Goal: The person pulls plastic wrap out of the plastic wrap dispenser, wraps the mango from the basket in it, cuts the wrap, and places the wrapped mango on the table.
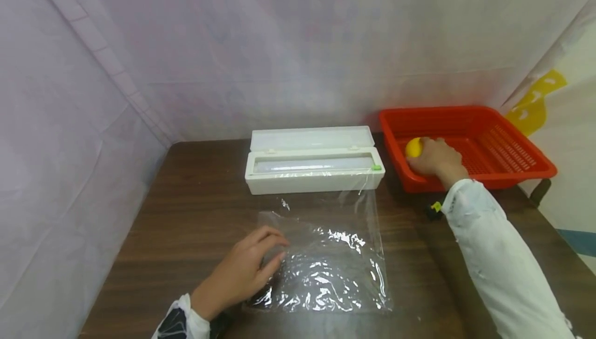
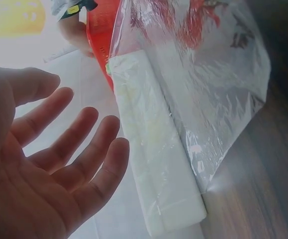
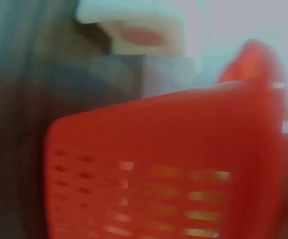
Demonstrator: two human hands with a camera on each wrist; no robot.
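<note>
Ball: yellow, one [image 1: 413, 148]; at the left end of the basket, partly covered by the right hand.
Right hand: one [image 1: 435, 158]; reaches into the basket, fingers curled on the ball and gripping it; the far fingertips are hidden, and the right wrist view is blurred.
Basket: red plastic, slotted, one [image 1: 465, 177]; its rim surrounds the ball and right hand; slotted floor shows to the right of the hand.
Basket edges: left end just beside the box; right corner, from the head view, reaches past the table's right edge.
Film: clear, one sheet [image 1: 321, 271]; runs from the box toward the person, wrinkled and shiny.
Left hand: one [image 1: 247, 266]; at the film's left edge, fingers loosely bent and parted, holding nothing; contact with the film cannot be told.
Box: white, long, one [image 1: 316, 182]; near the back of the table, well beyond the left hand.
Box fittings: one lid [image 1: 312, 137], raised at the back; one roll [image 1: 314, 165] inside; one green tab [image 1: 376, 167] at the right end.
Table: dark wood, one [image 1: 186, 215]; bare wood left of the film, and a strip between film and right sleeve [image 1: 503, 261].
Curtain: white sheeting [image 1: 302, 44], along the table's back and left edges.
</note>
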